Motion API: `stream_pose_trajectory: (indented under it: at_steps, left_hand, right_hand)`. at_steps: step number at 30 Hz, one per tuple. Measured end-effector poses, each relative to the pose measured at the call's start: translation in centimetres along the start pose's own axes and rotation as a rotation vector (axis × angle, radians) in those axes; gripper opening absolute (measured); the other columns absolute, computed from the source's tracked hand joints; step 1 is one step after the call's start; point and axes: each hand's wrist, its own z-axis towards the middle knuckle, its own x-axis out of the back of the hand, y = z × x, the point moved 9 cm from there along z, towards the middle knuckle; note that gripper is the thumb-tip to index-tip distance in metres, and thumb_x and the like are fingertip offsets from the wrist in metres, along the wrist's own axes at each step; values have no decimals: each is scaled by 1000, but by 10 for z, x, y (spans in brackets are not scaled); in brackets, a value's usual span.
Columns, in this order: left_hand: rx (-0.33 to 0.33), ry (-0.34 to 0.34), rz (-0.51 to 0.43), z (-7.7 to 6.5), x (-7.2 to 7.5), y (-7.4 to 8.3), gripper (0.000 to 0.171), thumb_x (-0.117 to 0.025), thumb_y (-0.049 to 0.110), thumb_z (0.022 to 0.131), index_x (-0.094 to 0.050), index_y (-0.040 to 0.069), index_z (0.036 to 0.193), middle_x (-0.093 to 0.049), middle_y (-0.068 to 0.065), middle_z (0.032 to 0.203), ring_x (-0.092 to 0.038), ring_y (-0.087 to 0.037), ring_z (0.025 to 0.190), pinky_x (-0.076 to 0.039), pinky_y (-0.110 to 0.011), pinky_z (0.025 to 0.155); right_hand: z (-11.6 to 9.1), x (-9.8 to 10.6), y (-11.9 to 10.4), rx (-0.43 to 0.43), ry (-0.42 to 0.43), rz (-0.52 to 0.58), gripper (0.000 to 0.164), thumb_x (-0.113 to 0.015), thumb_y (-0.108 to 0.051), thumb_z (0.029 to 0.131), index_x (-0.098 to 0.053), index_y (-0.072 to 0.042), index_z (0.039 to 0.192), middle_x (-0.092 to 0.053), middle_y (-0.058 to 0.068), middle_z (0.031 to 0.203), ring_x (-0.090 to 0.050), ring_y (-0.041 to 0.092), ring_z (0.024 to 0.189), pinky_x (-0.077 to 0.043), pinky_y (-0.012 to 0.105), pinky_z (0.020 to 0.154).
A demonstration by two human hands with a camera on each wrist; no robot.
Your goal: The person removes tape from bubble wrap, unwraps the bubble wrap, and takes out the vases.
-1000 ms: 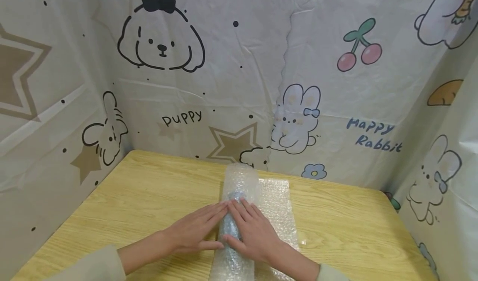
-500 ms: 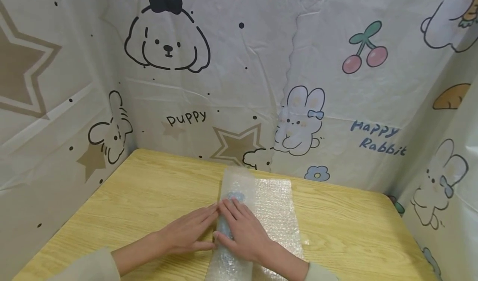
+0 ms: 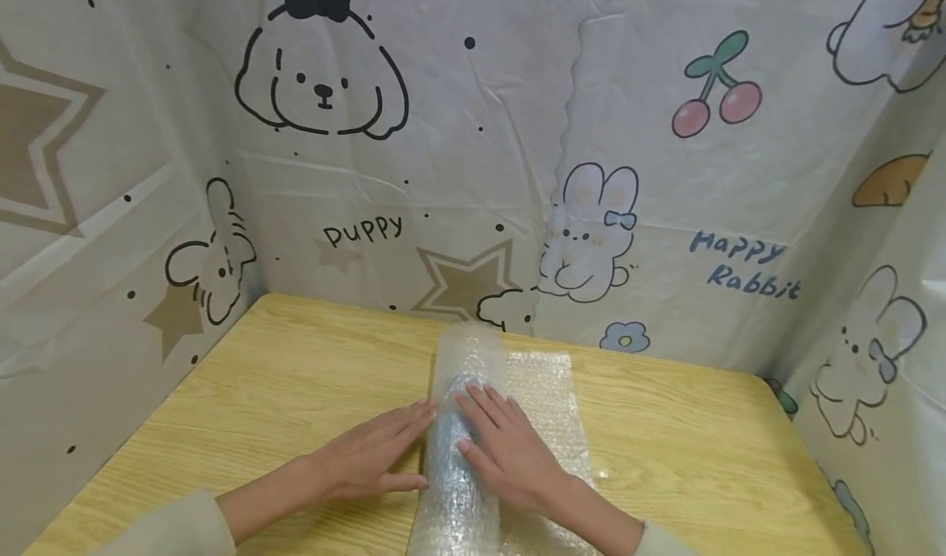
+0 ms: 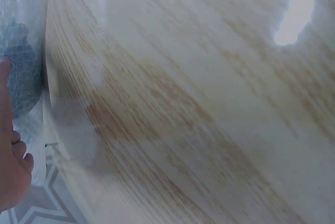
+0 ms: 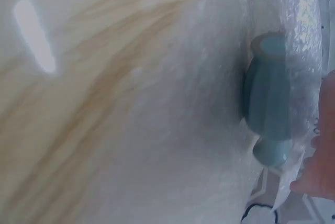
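A sheet of clear bubble wrap (image 3: 469, 351) lies folded over a blue-grey vase-shaped object (image 5: 266, 96). In the right wrist view its round opening and a narrower, knob-like end show under the layer. My left hand (image 3: 369, 455) lies along the left side of the wrapped bundle, its extended fingertips touching the wrap. On top and to the right rests my right hand (image 3: 513, 453), fingers extended over the object. Through the wrap, part of the vase-shaped object (image 4: 21, 72) also shows at the left edge of the left wrist view.
The bundle lies on a yellow wood-grain table (image 3: 310, 375). A flat stretch of bubble wrap (image 3: 543, 400) extends to its right. A printed cloth (image 3: 443, 129) with cartoon animals hangs along the back and both sides.
My two hands, whose fingertips met over the bundle earlier, are now apart. The right hand has shifted left, then back right over the wrap; the left hand stays at the left side.
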Motion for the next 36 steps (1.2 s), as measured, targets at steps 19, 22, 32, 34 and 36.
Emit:
stream_pose_trajectory:
  at_steps: [19, 22, 32, 34, 36]
  left_hand:
    - [-13, -4, 10, -2, 0, 0, 88, -46, 60, 99, -27, -5, 154, -25, -19, 161, -28, -33, 145, -30, -50, 114]
    - [-22, 8, 12, -2, 0, 0, 87, -47, 59, 99, -28, -6, 154, -26, -20, 160, -29, -33, 145, -31, -50, 113]
    - [-11, 24, 32, -4, 2, -2, 82, -45, 57, 101, -29, -5, 153, -30, -20, 159, -32, -34, 144, -32, -50, 113]
    - [15, 18, 14, -4, 2, -5, 79, -43, 55, 103, -29, -3, 154, -29, -18, 159, -31, -34, 144, -30, -50, 114]
    - [45, 10, -13, -4, 2, -8, 75, -40, 52, 105, -28, -2, 155, -28, -17, 160, -29, -34, 145, -28, -50, 115]
  right_hand:
    - [-92, -22, 66, -94, -200, 9, 64, -43, -54, 103, -34, -22, 157, -29, 11, 161, -20, 43, 146, -19, 72, 109]
    - [-95, -24, 66, -54, -194, -2, 63, -46, -52, 102, -36, -22, 157, -29, 13, 161, -21, 44, 146, -19, 71, 108]
    - [-98, -32, 70, -90, -254, 67, 64, -44, -56, 102, -31, -29, 158, -22, 11, 164, -11, 42, 148, -13, 74, 109]
    - [-98, -32, 71, -96, -256, 65, 64, -44, -57, 102, -31, -30, 158, -22, 11, 164, -11, 42, 148, -13, 74, 109]
    - [-97, -31, 72, -103, -261, 63, 64, -43, -58, 102, -31, -31, 158, -22, 10, 164, -11, 42, 148, -13, 74, 109]
